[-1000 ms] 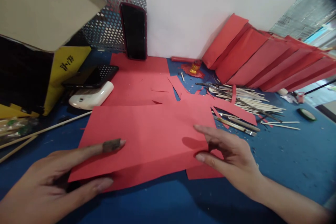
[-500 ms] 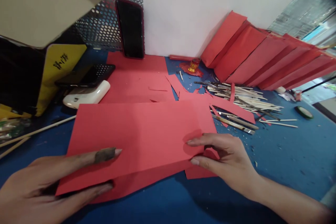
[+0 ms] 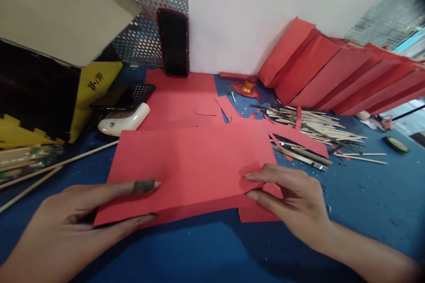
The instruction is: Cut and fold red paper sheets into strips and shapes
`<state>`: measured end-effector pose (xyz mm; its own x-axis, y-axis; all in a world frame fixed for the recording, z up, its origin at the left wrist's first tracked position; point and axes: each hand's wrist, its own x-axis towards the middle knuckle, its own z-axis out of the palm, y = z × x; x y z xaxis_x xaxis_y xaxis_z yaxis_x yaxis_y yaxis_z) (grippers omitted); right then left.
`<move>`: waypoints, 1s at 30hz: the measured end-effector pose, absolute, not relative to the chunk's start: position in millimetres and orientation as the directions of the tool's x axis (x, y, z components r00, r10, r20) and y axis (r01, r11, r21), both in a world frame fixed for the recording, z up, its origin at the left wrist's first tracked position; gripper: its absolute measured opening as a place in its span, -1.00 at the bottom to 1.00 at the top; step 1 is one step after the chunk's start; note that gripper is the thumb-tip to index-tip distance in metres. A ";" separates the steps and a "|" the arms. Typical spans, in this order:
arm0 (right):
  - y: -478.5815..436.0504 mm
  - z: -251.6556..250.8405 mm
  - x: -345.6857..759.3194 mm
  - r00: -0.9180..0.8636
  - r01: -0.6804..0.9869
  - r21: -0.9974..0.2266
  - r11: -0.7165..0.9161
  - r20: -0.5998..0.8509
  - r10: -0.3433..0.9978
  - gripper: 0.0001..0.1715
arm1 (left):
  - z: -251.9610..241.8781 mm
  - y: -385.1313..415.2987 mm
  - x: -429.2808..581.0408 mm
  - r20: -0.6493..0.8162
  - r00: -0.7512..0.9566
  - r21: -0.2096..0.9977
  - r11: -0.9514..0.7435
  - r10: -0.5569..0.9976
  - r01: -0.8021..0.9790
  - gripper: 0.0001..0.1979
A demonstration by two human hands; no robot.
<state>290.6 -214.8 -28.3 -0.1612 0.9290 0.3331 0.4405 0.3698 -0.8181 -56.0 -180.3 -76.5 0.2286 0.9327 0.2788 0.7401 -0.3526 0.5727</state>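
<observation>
A folded sheet of red paper (image 3: 195, 159) lies in front of me, its fold line running along the near side. My left hand (image 3: 96, 212) grips its near left corner, index finger on top and thumb at the front flap; a dark wrap or stain covers part of the index finger. At the near right corner, my right hand (image 3: 288, 199) pinches the fold between thumb and fingers. More red paper (image 3: 186, 93) lies flat behind, and another red piece (image 3: 257, 215) shows under the right side.
A phone (image 3: 173, 43) leans upright at the back. Red folded packets (image 3: 308, 66) stand at the back right, behind thin sticks (image 3: 318, 124) and paper scraps. A white device (image 3: 124, 119) and a dark phone (image 3: 126, 97) lie left. Green tape (image 3: 396, 144) lies right.
The near flap of the red paper has swung up and in, so less of it shows below the fold. My left hand has moved slightly right with it. The view has shifted a little.
</observation>
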 end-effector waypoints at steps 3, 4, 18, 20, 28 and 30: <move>-214.6 -31.1 291.2 -0.141 0.442 -0.821 0.360 0.333 0.932 -0.75 | -68.9 -178.7 -46.9 0.354 0.257 0.628 -0.432 0.899 0.647 -0.63; -214.0 -31.9 291.5 -0.119 0.436 -0.832 0.343 0.325 0.938 -0.77 | -66.5 -178.3 -44.6 0.377 0.256 0.646 -0.451 0.890 0.616 -0.66; -189.9 -45.5 303.5 0.078 0.125 -0.981 0.148 0.159 0.984 -0.87 | -49.7 -178.4 -35.7 0.382 0.580 0.652 -0.655 0.720 0.383 -0.22; -190.1 -45.1 304.6 0.057 0.157 -0.972 0.173 0.184 0.981 -0.86 | -49.8 -179.4 -34.3 0.434 0.598 0.586 -0.715 0.674 0.381 -0.24; -195.7 -33.4 311.0 -0.036 0.301 -0.927 0.223 0.223 0.974 -0.65 | -52.3 -179.5 -37.7 0.451 0.603 0.558 -0.735 0.658 0.384 -0.43; -197.7 -33.0 311.1 -0.042 0.323 -0.919 0.226 0.225 0.973 -0.61 | -52.5 -178.0 -36.8 0.433 0.587 0.588 -0.708 0.684 0.391 -0.46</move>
<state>311.1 -197.7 -33.0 -0.0418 0.9734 0.2252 0.3231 0.2264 -0.9189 -36.8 -178.0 -52.5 0.5873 0.6839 0.4328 0.3914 -0.7081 0.5877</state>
